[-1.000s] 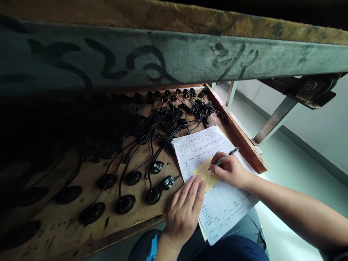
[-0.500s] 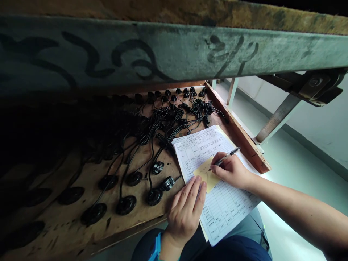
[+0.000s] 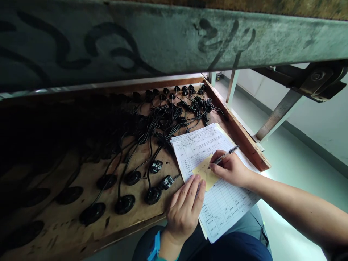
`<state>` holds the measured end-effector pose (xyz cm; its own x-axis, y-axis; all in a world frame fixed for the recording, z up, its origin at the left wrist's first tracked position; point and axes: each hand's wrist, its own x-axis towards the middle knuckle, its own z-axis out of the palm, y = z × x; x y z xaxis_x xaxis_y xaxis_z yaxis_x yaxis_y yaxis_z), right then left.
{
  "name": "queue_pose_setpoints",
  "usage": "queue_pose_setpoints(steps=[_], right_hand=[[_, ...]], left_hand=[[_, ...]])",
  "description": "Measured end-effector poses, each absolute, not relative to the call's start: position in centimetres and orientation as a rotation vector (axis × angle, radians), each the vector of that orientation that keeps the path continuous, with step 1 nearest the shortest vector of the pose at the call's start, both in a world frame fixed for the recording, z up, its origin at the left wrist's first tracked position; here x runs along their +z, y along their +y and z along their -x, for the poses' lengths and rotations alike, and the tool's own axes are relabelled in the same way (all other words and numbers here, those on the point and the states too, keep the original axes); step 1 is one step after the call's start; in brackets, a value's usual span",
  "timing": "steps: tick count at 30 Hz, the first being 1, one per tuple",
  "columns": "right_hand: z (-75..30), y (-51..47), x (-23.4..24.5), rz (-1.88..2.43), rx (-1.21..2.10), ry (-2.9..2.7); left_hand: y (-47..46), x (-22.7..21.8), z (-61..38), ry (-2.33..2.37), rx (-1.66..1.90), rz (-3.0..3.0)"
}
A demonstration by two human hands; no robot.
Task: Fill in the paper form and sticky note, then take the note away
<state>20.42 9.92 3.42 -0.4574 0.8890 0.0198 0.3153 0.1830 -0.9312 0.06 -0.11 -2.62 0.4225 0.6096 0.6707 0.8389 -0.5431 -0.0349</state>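
Mostly, what has changed over the last second is the view: the metal beam [image 3: 168,47] sits higher across the top of the frame, and more of the wooden tray's [image 3: 122,222] back edge shows beneath it. At the left, dim in shadow, black round parts [image 3: 92,213] lie on the tray, with black cables [image 3: 152,127] tangled toward the upper centre. At lower centre, above a blue wristband [image 3: 155,246], the left hand [image 3: 185,210] lies flat, fingers extended and nearly together, gripping nothing; its fingertips press the lower left edge of the yellow note [image 3: 208,180]. The note rests right of centre on printed sheets [image 3: 225,210], which overlap the tray's right corner. Farther right, the right hand [image 3: 230,168] has its fingers closed around a pen [image 3: 227,153], the tip at the note. Both hands have kept their places on the paper, so the writing seems still under way; any fresh strokes are too small to make out. A metal leg [image 3: 277,119] slants at the right.
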Motion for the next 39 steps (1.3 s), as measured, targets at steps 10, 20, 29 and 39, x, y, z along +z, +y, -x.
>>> queue_pose_setpoints(steps=[10, 20, 29, 39], right_hand=[[-20.4, 9.78, 3.4, 1.124, 1.243, -1.891], [-20.47, 9.77, 3.45, 1.115, 1.206, -1.923], [-20.56, 9.83, 3.23, 1.112, 1.198, -1.929], [-20.56, 9.84, 3.07, 1.104, 1.207, -1.925]], left_hand=[[-0.1, -2.48, -0.02, -1.229, -0.858, 2.313], [-0.15, -2.71, -0.03, -1.236, -0.856, 2.322], [-0.09, -2.54, -0.1, -1.233, -0.868, 2.312], [-0.1, -2.44, -0.18, -1.229, -0.863, 2.308]])
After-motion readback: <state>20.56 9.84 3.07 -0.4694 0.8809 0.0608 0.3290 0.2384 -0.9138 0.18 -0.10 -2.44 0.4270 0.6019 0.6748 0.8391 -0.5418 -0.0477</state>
